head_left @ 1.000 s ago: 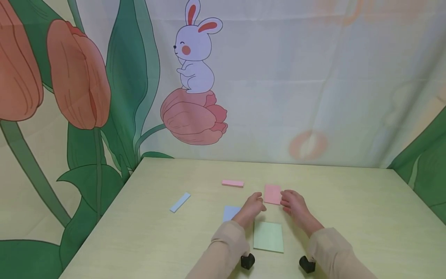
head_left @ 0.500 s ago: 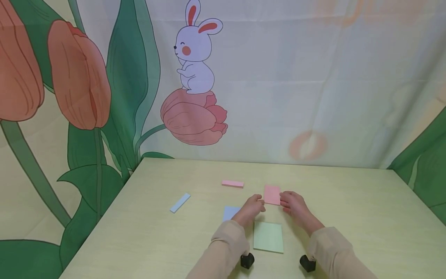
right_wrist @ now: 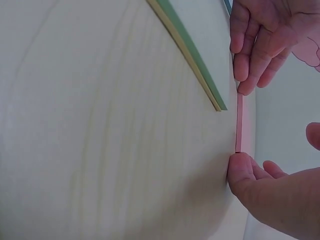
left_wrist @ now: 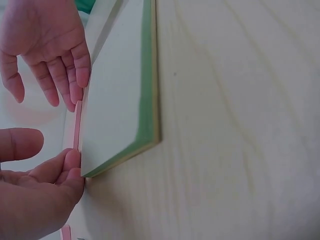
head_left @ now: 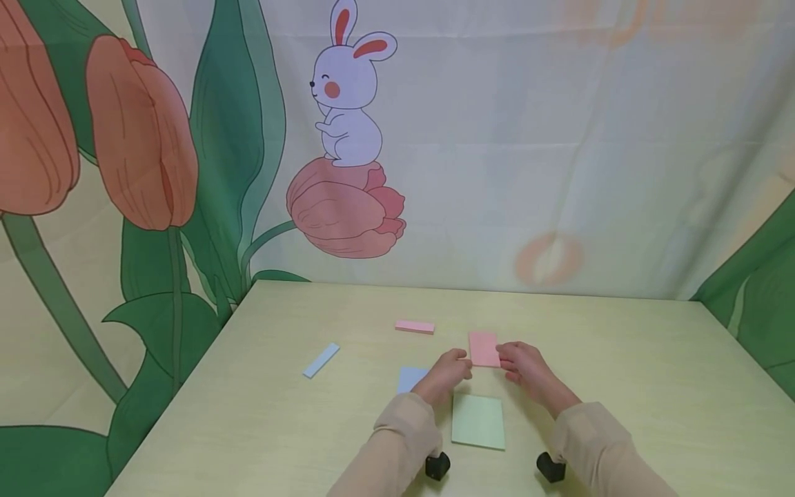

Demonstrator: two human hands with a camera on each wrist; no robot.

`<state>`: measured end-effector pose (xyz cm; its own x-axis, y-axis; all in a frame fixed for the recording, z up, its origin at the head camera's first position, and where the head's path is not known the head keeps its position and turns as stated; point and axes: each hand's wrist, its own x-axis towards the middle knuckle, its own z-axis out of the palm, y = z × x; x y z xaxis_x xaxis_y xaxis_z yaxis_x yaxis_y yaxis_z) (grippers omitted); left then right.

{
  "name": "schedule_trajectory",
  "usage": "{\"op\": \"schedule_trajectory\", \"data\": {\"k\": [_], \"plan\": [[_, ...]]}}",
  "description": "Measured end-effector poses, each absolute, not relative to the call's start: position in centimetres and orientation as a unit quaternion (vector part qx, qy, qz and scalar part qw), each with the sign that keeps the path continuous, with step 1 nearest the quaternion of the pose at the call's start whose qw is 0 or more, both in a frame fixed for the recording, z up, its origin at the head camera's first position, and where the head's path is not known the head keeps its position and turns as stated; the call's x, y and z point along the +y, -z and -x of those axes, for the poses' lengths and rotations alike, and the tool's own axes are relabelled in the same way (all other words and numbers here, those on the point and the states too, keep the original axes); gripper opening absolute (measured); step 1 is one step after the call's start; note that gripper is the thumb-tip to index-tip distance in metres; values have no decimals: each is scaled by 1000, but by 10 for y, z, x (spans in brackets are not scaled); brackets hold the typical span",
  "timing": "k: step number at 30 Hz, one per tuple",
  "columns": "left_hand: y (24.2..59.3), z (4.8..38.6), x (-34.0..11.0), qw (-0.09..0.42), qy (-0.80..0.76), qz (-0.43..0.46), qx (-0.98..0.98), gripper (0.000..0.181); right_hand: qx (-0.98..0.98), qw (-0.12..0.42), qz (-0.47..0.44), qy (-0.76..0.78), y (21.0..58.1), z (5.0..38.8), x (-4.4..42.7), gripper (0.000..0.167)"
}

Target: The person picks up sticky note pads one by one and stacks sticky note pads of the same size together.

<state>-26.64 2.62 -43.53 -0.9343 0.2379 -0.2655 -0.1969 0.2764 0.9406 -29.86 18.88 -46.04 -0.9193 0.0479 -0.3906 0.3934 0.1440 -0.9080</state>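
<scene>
- Bracketing a pink board (head_left: 484, 349) from left and right with the left hand (head_left: 448, 373) and the right hand (head_left: 526, 366), held apart with the board in the gap between.
- Touching the left side of the pink board, toward its near corner, with the left fingertips; letting these fingers lie loosely extended, with the thumb well away from them in the left wrist view.
- Touching the right side of the pink board with the right fingertips; holding the right thumb apart from the fingers in the right wrist view.
- Showing the pink board on the pale table (head_left: 652, 373), just beyond a larger green board (head_left: 478, 422) and about midway from left to right.
- Leaving the green board between the two wrists, nearer than both hands; showing a tan layer under its green edge in the wrist views.
- Partly covering a blue board (head_left: 412, 379) at the left with the left hand and wrist.
- Lying past the hands, to the far left of the pink board: a pink strip (head_left: 415, 327).
- Lying slantwise, well apart at the left: a blue strip (head_left: 321, 360).
- Hanging behind the far table edge: a backdrop (head_left: 472, 138) printed with tulips and a white rabbit.
</scene>
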Motion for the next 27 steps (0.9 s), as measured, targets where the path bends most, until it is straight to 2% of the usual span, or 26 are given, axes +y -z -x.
{"op": "schedule_trajectory", "data": {"k": [3, 8, 10, 20, 23, 27], "plan": [[442, 271, 27, 183, -601, -11, 778, 46, 745, 140, -149, 636, 452, 292, 186, 48], [443, 269, 26, 184, -594, -12, 783, 44, 754, 129, -152, 626, 487, 316, 197, 47], [442, 269, 25, 184, -590, -9, 786, 42, 759, 130, -151, 620, 489, 317, 198, 48], [443, 267, 26, 177, -564, 0, 807, 35, 771, 152, -153, 600, 437, 281, 184, 46], [444, 266, 26, 168, -548, -8, 819, 35, 800, 134, -149, 566, 436, 278, 181, 42], [442, 263, 26, 157, -525, -29, 836, 35, 884, 92, -98, 448, 437, 273, 176, 45]]}}
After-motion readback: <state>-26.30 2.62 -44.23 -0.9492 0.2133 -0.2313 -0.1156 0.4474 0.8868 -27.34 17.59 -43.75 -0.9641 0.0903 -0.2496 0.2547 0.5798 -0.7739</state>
